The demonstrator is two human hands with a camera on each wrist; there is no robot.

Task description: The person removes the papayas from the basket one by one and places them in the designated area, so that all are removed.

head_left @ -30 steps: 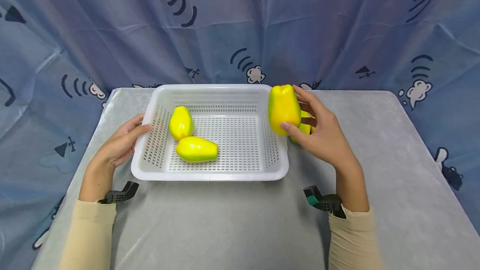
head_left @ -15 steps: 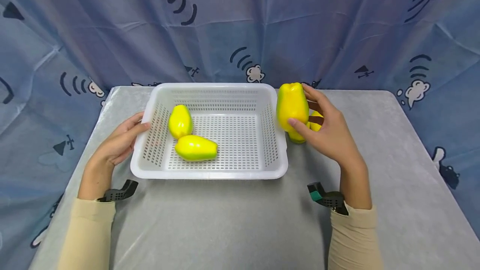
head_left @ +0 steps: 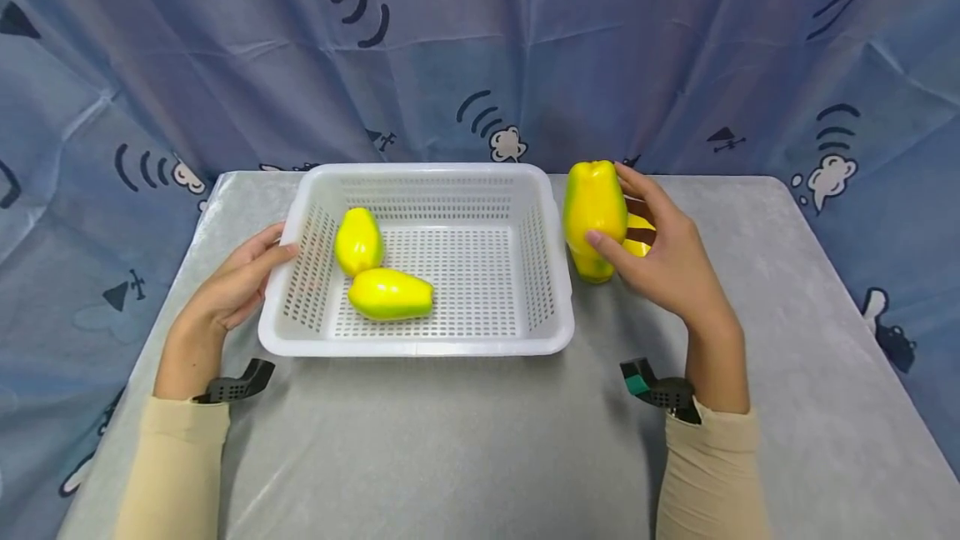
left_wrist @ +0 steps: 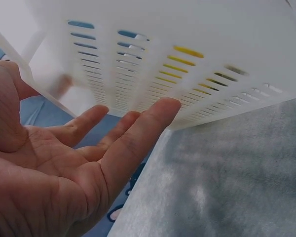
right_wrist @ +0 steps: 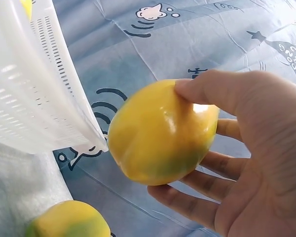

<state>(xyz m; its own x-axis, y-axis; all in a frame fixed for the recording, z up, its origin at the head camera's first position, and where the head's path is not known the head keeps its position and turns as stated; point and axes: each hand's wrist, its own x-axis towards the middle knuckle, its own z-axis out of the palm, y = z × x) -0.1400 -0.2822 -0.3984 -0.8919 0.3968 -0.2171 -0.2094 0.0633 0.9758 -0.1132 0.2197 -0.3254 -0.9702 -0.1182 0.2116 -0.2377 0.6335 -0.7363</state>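
My right hand (head_left: pixel 667 261) grips a glossy yellow-green papaya (head_left: pixel 595 202) just right of the basket, with the thumb on its near side and fingers round the far side. In the right wrist view, the papaya (right_wrist: pixel 163 133) hangs beside the basket's wall. My left hand (head_left: pixel 240 277) holds the white plastic basket (head_left: pixel 420 349) at its left end, thumb over the rim. Seen from the left wrist, its fingertips (left_wrist: pixel 165 106) lie against the slotted outer wall. Inside the basket, one papaya (head_left: pixel 359 242) stands out at the left and another papaya (head_left: pixel 392 294) lies below it.
Beneath the held fruit another papaya (head_left: pixel 595 267) lies on the table, partly hidden. More yellow fruit (head_left: pixel 637 247) shows between my right fingers. A grey cloth covers the table (head_left: pixel 465 440). Behind its far edge hangs a blue patterned curtain (head_left: pixel 420 65).
My right hand has carried the papaya rightward, from overlapping the basket's right rim to beside it. The left hand stays at the basket's left end, and the two papayas inside lie as before.
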